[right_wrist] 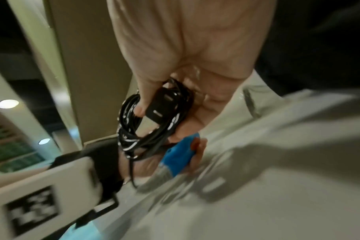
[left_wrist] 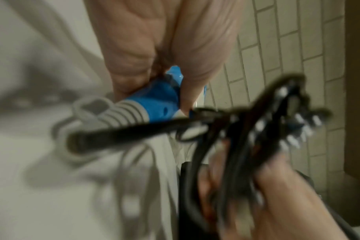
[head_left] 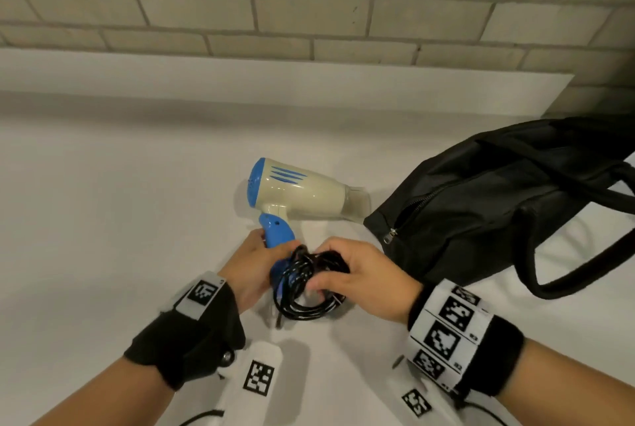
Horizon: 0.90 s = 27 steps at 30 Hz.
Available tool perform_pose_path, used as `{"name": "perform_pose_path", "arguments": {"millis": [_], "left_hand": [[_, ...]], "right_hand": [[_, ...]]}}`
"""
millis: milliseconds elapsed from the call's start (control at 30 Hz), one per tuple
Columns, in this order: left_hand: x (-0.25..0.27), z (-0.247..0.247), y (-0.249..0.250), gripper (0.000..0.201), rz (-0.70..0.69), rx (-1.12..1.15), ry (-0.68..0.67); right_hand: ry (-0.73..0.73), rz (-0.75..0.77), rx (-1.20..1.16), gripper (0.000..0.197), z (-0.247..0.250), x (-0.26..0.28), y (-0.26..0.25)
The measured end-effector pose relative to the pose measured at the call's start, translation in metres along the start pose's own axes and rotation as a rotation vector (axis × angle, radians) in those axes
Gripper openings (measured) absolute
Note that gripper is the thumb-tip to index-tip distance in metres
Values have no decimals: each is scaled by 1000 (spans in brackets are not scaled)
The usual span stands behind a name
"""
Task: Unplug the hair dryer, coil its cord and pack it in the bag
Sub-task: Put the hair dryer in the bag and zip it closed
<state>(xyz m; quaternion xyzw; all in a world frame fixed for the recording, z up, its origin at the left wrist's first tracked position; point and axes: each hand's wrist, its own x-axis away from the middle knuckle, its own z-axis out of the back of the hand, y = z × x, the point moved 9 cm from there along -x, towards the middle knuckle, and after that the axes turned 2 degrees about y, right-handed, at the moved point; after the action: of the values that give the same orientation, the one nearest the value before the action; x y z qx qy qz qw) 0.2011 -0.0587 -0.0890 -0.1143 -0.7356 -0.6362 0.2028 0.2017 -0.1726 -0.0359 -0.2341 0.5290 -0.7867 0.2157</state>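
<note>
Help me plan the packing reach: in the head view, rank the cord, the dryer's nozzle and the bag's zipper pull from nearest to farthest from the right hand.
1. Cord: coiled, held in the right hand.
2. Zipper pull: on the bag's near corner, up and right.
3. Nozzle: farther up, pointing at the bag.

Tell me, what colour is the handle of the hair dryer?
Blue. The handle of the hair dryer shows best in the head view; the body is cream.
</note>
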Motion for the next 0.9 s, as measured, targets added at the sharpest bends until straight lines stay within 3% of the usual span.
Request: {"name": "perform_pose_path", "arguments": {"millis": [133,267,367,533,600,700,833,900], "left_hand": [[12,-2,-6,17,-28,126,3],[18,-3,-13,30,6,432,15],[19,-4,-15,41,37,504,-37],[29,-9,-10,57,51,527,-240],[29,-8,-12,69,33,447,-299],[26,-7,-13,67,27,275,-336],[20,-12,-4,54,-49,219,-303],[19,-15,0,50,-86,210,-275]], "right_hand": [[-147,117,274,27,-12,-20,-38],[-182,98,263,31,-15,-42,-47],[-186,124,242,26,-21,-48,-50],[-110,95,248,35,-28,-54,-37],[-85,39,253,43,-29,-56,-25],[-9,27,250,47,-25,-56,-18],[164,-71,-55,50,-10,-46,0],[146,-197,-315,49,-13,-38,15]]}}
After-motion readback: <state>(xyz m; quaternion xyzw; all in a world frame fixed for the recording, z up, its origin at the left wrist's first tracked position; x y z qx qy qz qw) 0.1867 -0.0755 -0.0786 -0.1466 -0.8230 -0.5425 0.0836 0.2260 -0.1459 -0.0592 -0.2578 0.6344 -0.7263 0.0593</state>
